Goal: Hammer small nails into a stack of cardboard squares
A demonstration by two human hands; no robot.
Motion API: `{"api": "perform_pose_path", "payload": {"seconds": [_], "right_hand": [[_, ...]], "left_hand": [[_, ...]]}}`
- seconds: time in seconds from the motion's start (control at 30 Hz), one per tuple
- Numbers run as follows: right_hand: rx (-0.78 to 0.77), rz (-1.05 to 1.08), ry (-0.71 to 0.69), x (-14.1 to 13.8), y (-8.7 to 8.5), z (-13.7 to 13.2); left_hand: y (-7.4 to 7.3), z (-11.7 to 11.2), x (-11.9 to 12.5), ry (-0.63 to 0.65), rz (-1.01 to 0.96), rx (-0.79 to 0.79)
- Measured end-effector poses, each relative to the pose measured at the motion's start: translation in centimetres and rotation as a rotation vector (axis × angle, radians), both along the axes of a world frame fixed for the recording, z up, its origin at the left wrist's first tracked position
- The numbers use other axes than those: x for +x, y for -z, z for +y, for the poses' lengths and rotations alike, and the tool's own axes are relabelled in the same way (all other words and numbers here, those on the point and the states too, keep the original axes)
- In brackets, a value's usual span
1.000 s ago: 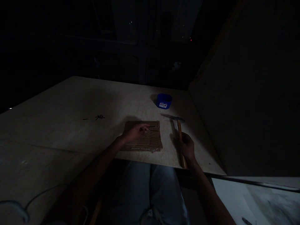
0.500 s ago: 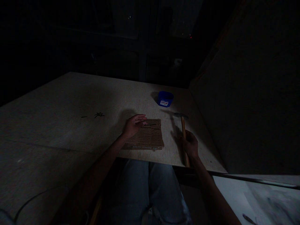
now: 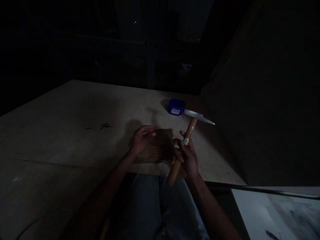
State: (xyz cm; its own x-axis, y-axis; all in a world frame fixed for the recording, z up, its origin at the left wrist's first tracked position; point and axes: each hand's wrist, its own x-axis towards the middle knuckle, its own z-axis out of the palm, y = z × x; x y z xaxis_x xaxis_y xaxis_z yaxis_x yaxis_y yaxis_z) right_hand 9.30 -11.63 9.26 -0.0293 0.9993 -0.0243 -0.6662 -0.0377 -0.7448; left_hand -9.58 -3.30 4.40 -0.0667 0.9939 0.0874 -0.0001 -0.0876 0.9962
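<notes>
On the table near its front edge lies a square of brown corrugated cardboard (image 3: 160,146). My left hand (image 3: 141,140) is at its upper left part, fingers curled towards the thumb; whatever they may pinch is too dark to make out. My right hand (image 3: 188,156), at the cardboard's right edge, is closed round the wooden handle of a hammer (image 3: 191,128). The hammer is tilted, its metal head up and to the right, its handle end low over the table's edge. Several thin dark nails (image 3: 105,126) lie on the table to the left.
A blue plastic tub (image 3: 176,107) with a white label stands behind the hammer head. A tall dark panel (image 3: 262,110) borders the wooden table (image 3: 62,140) on the right. My legs are below the front edge. The light is dim.
My right hand has brought the hammer up and left, from beside the cardboard to its right edge, turning it so the head leans right. My left hand has stayed nearly in place.
</notes>
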Motion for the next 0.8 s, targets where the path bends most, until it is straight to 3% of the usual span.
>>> {"api": "perform_pose_path", "payload": {"seconds": [0.13, 0.33, 0.5, 0.63, 0.8], "right_hand": [[-0.098, 0.001, -0.001, -1.5, 3.0, 1.1], [-0.152, 0.032, 0.097, -2.4, 6.6, 1.6], [-0.167, 0.107, 0.17, -2.5, 7.2, 1.4], [-0.167, 0.094, 0.212, -2.6, 7.2, 1.1], [-0.182, 0.086, 0.25, -2.7, 7.5, 1.0]], "left_hand": [[0.8, -0.3, 0.5, 0.068, 0.049, 0.0], [3.3, 0.8, 2.0, 0.247, 0.134, -0.01], [4.7, 0.7, 2.3, 0.17, 0.048, -0.023], [4.9, 0.0, 2.0, 0.139, -0.019, -0.019], [4.7, -0.2, 2.0, 0.197, 0.068, 0.046]]}}
